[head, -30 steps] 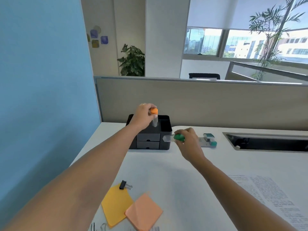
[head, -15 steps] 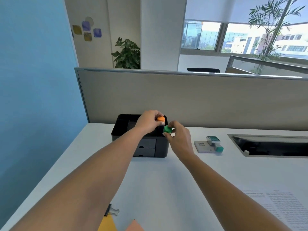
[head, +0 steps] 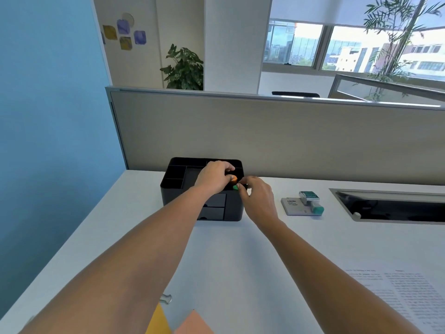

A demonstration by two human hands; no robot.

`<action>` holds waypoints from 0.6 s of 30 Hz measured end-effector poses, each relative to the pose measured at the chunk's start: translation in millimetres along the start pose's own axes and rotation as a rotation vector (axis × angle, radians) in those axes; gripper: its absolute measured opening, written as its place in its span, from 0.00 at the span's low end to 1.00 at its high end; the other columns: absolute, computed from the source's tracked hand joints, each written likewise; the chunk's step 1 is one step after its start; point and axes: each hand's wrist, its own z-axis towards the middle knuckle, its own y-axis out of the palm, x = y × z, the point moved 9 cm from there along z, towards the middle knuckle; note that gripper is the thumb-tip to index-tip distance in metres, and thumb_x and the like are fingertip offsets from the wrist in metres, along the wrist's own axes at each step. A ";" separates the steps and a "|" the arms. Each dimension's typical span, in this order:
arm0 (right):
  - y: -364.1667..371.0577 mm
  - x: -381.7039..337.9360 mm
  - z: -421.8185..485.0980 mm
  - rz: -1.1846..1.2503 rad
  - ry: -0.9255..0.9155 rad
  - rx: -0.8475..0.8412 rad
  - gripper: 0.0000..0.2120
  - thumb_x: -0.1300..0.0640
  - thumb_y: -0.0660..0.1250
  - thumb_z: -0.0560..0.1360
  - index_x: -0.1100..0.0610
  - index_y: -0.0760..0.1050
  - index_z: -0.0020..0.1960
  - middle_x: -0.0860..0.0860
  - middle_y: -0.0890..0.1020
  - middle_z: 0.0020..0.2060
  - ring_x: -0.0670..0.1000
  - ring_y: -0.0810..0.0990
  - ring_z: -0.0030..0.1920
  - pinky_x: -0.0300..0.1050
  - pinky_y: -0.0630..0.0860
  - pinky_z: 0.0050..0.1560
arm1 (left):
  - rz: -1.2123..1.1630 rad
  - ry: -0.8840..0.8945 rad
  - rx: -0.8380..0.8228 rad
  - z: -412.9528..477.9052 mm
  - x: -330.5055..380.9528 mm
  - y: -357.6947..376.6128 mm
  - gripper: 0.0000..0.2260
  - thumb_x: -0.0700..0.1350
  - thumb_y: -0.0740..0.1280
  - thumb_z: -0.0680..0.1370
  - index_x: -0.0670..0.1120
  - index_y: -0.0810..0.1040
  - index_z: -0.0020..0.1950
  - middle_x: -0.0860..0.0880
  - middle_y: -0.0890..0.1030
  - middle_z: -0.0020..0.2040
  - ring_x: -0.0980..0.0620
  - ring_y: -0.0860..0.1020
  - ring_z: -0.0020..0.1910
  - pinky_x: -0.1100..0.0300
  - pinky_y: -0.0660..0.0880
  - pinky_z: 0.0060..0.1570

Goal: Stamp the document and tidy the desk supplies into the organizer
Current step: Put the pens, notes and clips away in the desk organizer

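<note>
A black desk organizer with open top compartments and two front drawers stands at the back of the white desk. My left hand is over its right rear compartment, fingers closed on an orange-capped marker that is mostly sunk inside. My right hand is at the organizer's right front corner, pinching a green-capped marker that is also lowered into it. The stamp with a teal end rests on its grey ink pad to the right. The printed document lies at the near right.
A yellow sticky pad and a pink one lie at the near edge, with a binder clip beside them. A recessed cable tray opens in the desk at the right. A beige partition rises behind the organizer.
Both hands have dropped toward the organizer and drawn together. The two markers, earlier held above and beside it, are now lowered into its right compartments. My view has shifted closer.
</note>
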 end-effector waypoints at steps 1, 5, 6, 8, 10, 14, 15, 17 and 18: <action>-0.1 -1.4 -2.1 0.004 -0.010 -0.004 0.11 0.58 0.59 0.79 0.60 0.77 0.56 0.53 0.80 0.53 0.51 0.76 0.52 0.35 0.63 0.44 | -0.007 0.000 0.004 -1.9 0.3 -0.9 0.14 0.42 0.64 0.78 0.45 0.75 0.63 0.46 0.78 0.62 0.49 0.74 0.62 0.55 0.71 0.62; -0.6 -3.3 -10.2 0.004 -0.019 -0.026 0.13 0.60 0.57 0.79 0.61 0.76 0.59 0.53 0.78 0.58 0.52 0.75 0.56 0.33 0.64 0.49 | 0.011 -0.007 0.017 -11.8 2.3 -5.7 0.14 0.42 0.62 0.79 0.45 0.75 0.64 0.45 0.77 0.62 0.48 0.75 0.61 0.55 0.73 0.59; -1.1 -3.4 -12.6 0.011 -0.014 -0.029 0.13 0.60 0.57 0.79 0.61 0.75 0.60 0.53 0.78 0.59 0.52 0.75 0.57 0.33 0.64 0.51 | 0.018 -0.013 0.017 -14.4 2.9 -6.9 0.14 0.42 0.61 0.79 0.45 0.75 0.64 0.45 0.77 0.62 0.48 0.75 0.60 0.54 0.73 0.58; -3.9 -3.6 -19.1 0.027 -0.011 -0.029 0.13 0.60 0.57 0.79 0.61 0.75 0.60 0.53 0.77 0.60 0.52 0.75 0.58 0.33 0.64 0.52 | 0.038 -0.022 0.023 -20.6 3.5 -8.6 0.14 0.43 0.61 0.79 0.46 0.74 0.64 0.45 0.77 0.61 0.47 0.75 0.59 0.53 0.74 0.57; -5.4 -2.4 -23.5 0.033 0.001 -0.035 0.13 0.60 0.57 0.80 0.60 0.74 0.61 0.53 0.76 0.61 0.51 0.74 0.59 0.33 0.64 0.52 | 0.056 -0.037 0.026 -28.7 2.3 -10.3 0.13 0.43 0.60 0.80 0.47 0.74 0.64 0.46 0.77 0.61 0.47 0.75 0.59 0.52 0.73 0.57; -10.3 -5.8 -44.5 0.044 0.004 -0.027 0.13 0.59 0.57 0.80 0.59 0.74 0.61 0.51 0.75 0.61 0.49 0.74 0.57 0.34 0.66 0.52 | 0.072 -0.061 0.075 -57.1 3.1 -20.1 0.14 0.43 0.59 0.80 0.47 0.74 0.64 0.46 0.77 0.62 0.48 0.75 0.61 0.49 0.70 0.62; -17.7 -14.6 -57.1 0.052 -0.007 -0.031 0.13 0.59 0.57 0.79 0.59 0.74 0.61 0.51 0.75 0.61 0.48 0.74 0.57 0.34 0.66 0.52 | 0.066 -0.057 0.101 -74.5 7.6 -29.8 0.14 0.42 0.59 0.80 0.47 0.74 0.64 0.47 0.77 0.63 0.48 0.75 0.61 0.49 0.70 0.64; -14.4 -10.4 -64.4 0.061 -0.005 -0.023 0.12 0.59 0.58 0.79 0.59 0.74 0.60 0.51 0.76 0.60 0.46 0.74 0.54 0.34 0.67 0.51 | 0.035 -0.054 0.144 -83.2 5.5 -27.5 0.14 0.42 0.59 0.80 0.46 0.74 0.65 0.47 0.76 0.63 0.49 0.74 0.63 0.49 0.69 0.65; -13.9 -8.9 -66.3 0.064 -0.004 -0.018 0.11 0.58 0.59 0.79 0.58 0.74 0.59 0.51 0.76 0.59 0.45 0.73 0.53 0.34 0.67 0.51 | 0.023 -0.056 0.160 -86.6 2.3 -25.6 0.14 0.41 0.59 0.80 0.46 0.74 0.64 0.47 0.76 0.64 0.49 0.73 0.64 0.50 0.68 0.66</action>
